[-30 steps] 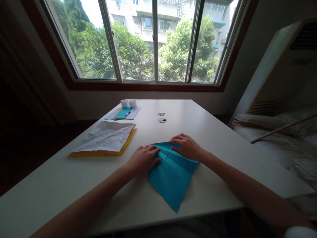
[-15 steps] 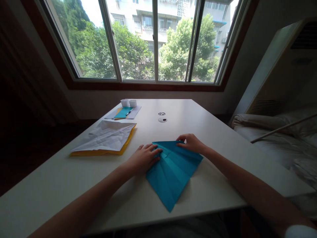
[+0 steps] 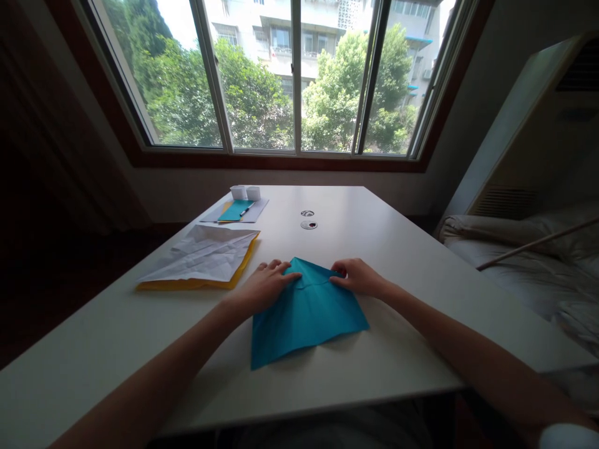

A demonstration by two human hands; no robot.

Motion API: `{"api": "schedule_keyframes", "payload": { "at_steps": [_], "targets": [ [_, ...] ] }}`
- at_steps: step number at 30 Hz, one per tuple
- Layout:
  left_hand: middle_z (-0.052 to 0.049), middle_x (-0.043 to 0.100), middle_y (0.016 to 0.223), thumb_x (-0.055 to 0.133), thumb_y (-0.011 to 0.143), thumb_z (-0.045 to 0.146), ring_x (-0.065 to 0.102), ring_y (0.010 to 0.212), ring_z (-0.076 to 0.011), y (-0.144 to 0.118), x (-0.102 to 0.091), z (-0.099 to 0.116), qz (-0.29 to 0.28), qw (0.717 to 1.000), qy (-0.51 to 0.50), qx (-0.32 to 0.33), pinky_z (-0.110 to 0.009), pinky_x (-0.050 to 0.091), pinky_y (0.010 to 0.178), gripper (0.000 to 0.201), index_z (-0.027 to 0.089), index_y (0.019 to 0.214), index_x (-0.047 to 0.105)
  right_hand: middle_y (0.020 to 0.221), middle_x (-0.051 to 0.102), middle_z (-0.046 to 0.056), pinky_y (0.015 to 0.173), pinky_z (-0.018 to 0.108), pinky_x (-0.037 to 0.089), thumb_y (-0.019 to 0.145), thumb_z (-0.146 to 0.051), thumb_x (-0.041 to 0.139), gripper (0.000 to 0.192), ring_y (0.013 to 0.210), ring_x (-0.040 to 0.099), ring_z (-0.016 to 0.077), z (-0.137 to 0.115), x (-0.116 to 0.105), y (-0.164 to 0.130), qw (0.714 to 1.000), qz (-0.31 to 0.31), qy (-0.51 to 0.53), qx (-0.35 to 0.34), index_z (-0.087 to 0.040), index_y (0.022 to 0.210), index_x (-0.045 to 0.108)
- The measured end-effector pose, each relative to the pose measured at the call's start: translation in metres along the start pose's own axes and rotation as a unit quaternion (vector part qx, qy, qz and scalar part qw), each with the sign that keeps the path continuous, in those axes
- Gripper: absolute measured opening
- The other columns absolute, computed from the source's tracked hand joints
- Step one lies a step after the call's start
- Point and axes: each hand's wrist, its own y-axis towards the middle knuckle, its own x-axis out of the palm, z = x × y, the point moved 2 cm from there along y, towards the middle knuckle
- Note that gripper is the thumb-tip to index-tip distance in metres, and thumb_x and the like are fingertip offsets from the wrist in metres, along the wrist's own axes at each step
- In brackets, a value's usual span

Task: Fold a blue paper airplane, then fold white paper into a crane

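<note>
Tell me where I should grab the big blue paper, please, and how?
Best, I think, to pinch the big blue paper at its near right corner, thumb on top, coming from the right. That corner sticks out uncovered, while the left hand covers part of the left edge and the right hand is at the upper right edge.

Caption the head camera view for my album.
Left hand resting on, right hand pinching, creased blue paper on a white table before a window.

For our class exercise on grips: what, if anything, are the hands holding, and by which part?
The blue paper: the right hand pinches its upper right edge; the left hand lies at its upper left side, whether gripping cannot be told.
</note>
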Motion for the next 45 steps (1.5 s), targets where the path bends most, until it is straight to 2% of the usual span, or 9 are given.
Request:
{"api": "schedule_keyframes", "payload": {
  "at_steps": [2, 5, 10, 20, 26, 30, 36, 40, 45],
  "targets": [
    [-0.011, 0.045, 0.131, 0.034, 0.089, 0.014, 0.044, 0.117, -0.0296, 0.001, -0.002, 0.006, 0.001, 1.0, -0.005, 0.006, -0.047, 0.037, 0.09, 0.043, 0.029, 0.128, 0.044, 0.087, 0.067, 0.006, 0.063, 0.027, 0.046, 0.077, -0.04, 0.055, 0.03, 0.074, 0.061, 0.0169, 0.0, 0.002, 0.0, 1.0, 0.011, -0.015, 0.007, -0.019, 0.097, 0.065],
    [-0.012, 0.051, 0.125, 0.029, 0.093, 0.03, 0.05, 0.109, -0.0271, 0.004, -0.003, 0.013, 0.013, 0.999, -0.047, 0.016, -0.045, 0.039, 0.089, 0.036, 0.022, 0.121, 0.05, 0.088, 0.067, 0.006, 0.065, 0.028, 0.047, 0.076, -0.041, 0.058, 0.032, 0.075, 0.061, 0.0174, 0.0, 0.004, 0.0, 0.999, 0.023, -0.021, 0.014, -0.02, 0.099, 0.064],
    [-0.008, 0.053, 0.125, 0.029, 0.093, 0.041, 0.048, 0.113, -0.0253, 0.007, 0.003, 0.011, 0.032, 0.995, -0.092, 0.021, -0.041, 0.039, 0.091, 0.041, 0.02, 0.122, 0.048, 0.083, 0.066, 0.003, 0.063, 0.028, 0.047, 0.074, -0.038, 0.061, 0.029, 0.072, 0.061, 0.0158, -0.001, 0.003, 0.0, 0.999, 0.024, -0.013, 0.026, -0.021, 0.096, 0.064],
    [-0.007, 0.053, 0.125, 0.034, 0.092, 0.04, 0.048, 0.111, -0.0254, 0.006, 0.008, 0.011, 0.061, 0.994, -0.085, 0.029, -0.04, 0.041, 0.091, 0.04, 0.02, 0.124, 0.047, 0.096, 0.068, 0.004, 0.069, 0.026, 0.05, 0.079, -0.031, 0.055, 0.023, 0.08, 0.065, 0.0161, -0.021, 0.007, -0.009, 0.996, 0.046, 0.079, -0.011, -0.021, 0.099, 0.061],
    [-0.007, 0.054, 0.125, 0.035, 0.091, 0.039, 0.048, 0.11, -0.026, 0.006, 0.008, 0.012, 0.061, 0.994, -0.089, 0.029, -0.04, 0.042, 0.091, 0.04, 0.019, 0.123, 0.048, 0.102, 0.066, 0.005, 0.075, 0.032, 0.048, 0.078, -0.038, 0.056, 0.031, 0.088, 0.063, 0.0207, -0.043, 0.01, -0.021, 0.998, 0.036, -0.015, -0.039, -0.025, 0.107, 0.059],
    [-0.007, 0.054, 0.124, 0.035, 0.091, 0.04, 0.048, 0.111, -0.0255, 0.007, 0.009, 0.011, 0.058, 0.994, -0.093, 0.028, -0.039, 0.042, 0.091, 0.039, 0.019, 0.121, 0.05, 0.103, 0.065, 0.006, 0.08, 0.034, 0.045, 0.077, -0.045, 0.057, 0.034, 0.094, 0.06, 0.0229, -0.054, 0.013, -0.027, 0.994, 0.01, -0.074, -0.078, -0.024, 0.104, 0.062],
    [-0.01, 0.058, 0.117, 0.037, 0.09, 0.039, 0.046, 0.114, -0.0266, 0.008, 0.014, 0.009, 0.051, 0.994, -0.094, 0.004, -0.04, 0.041, 0.092, 0.041, 0.016, 0.122, 0.047, 0.099, 0.066, 0.007, 0.079, 0.035, 0.044, 0.079, -0.046, 0.055, 0.033, 0.094, 0.058, 0.0231, -0.056, 0.017, -0.028, 0.989, -0.01, -0.112, -0.098, -0.024, 0.103, 0.064],
    [-0.013, 0.061, 0.111, 0.037, 0.09, 0.039, 0.048, 0.112, -0.028, 0.007, 0.011, 0.011, 0.061, 0.993, -0.097, -0.003, -0.04, 0.043, 0.088, 0.048, 0.011, 0.129, 0.039, 0.098, 0.067, 0.006, 0.081, 0.035, 0.043, 0.08, -0.045, 0.054, 0.033, 0.094, 0.058, 0.0229, -0.055, 0.018, -0.027, 0.986, -0.012, -0.117, -0.119, -0.024, 0.103, 0.064],
    [-0.008, 0.058, 0.12, 0.038, 0.091, 0.034, 0.052, 0.109, -0.0247, 0.006, 0.009, 0.013, 0.084, 0.991, -0.093, 0.043, -0.041, 0.042, 0.092, 0.035, 0.023, 0.121, 0.052, 0.096, 0.068, 0.007, 0.085, 0.034, 0.042, 0.081, -0.044, 0.053, 0.032, 0.092, 0.06, 0.0216, -0.052, 0.013, -0.025, 0.982, -0.029, -0.093, -0.163, -0.023, 0.102, 0.066]
  ]
}}
